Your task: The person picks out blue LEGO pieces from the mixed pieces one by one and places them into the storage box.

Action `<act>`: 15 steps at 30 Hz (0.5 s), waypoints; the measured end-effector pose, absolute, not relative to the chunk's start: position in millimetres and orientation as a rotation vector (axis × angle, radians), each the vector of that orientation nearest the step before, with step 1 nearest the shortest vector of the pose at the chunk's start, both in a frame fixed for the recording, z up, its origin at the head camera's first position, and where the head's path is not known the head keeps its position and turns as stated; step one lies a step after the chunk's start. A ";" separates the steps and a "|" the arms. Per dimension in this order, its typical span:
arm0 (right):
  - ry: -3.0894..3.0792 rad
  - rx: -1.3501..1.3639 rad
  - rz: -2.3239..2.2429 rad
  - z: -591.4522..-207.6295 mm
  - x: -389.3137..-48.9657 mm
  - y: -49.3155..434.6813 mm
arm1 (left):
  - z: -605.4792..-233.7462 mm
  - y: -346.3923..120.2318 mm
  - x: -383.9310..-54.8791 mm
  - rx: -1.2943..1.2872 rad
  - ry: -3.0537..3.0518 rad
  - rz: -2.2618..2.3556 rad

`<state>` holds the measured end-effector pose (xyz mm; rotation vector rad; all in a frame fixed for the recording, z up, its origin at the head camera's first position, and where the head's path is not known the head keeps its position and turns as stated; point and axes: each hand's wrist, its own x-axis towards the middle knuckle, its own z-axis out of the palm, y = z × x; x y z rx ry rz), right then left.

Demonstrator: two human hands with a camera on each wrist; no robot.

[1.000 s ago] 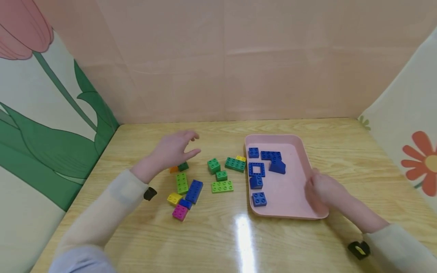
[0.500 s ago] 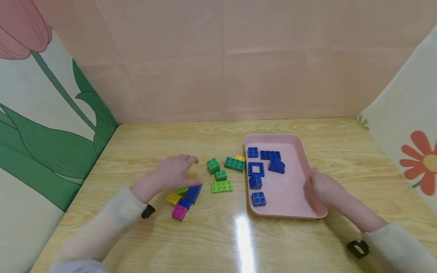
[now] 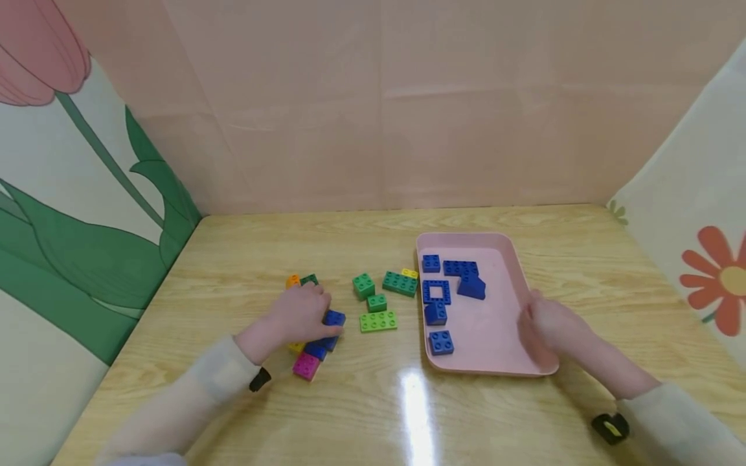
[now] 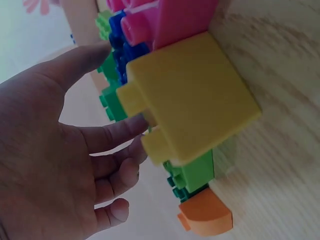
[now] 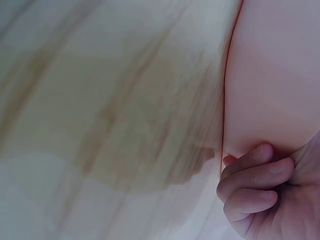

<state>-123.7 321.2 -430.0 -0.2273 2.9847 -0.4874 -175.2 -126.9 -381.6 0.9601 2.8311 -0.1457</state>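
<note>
My left hand is low over a cluster of toy building bricks, its thumb across a long blue brick. In the left wrist view its fingers are loosely bent beside a yellow brick, with the thumb near the blue one. A pink brick lies just in front of the hand, and an orange brick and a dark green brick behind it. My right hand grips the right rim of a pink tray, fingers curled under the edge in the right wrist view.
Several blue bricks, one a square frame, lie in the tray's left half. Between the cluster and tray are green bricks, a lime brick and a small yellow brick. A pink backdrop rises behind the table.
My left hand has come toward me and down, from above the orange and dark green bricks to the long blue brick. The right hand keeps its grip on the tray.
</note>
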 end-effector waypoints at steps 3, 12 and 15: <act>2.985 -0.228 -0.502 -429.2 -123.3 320.9 | -384.3 -124.4 -173.7 0.969 2.836 -0.151; 2.972 -0.208 -0.507 -428.3 -123.2 321.3 | -390.9 -117.2 -169.9 1.010 2.850 -0.168; 2.979 -0.215 -0.505 -427.8 -122.9 321.3 | -393.4 -115.0 -169.1 1.002 2.851 -0.167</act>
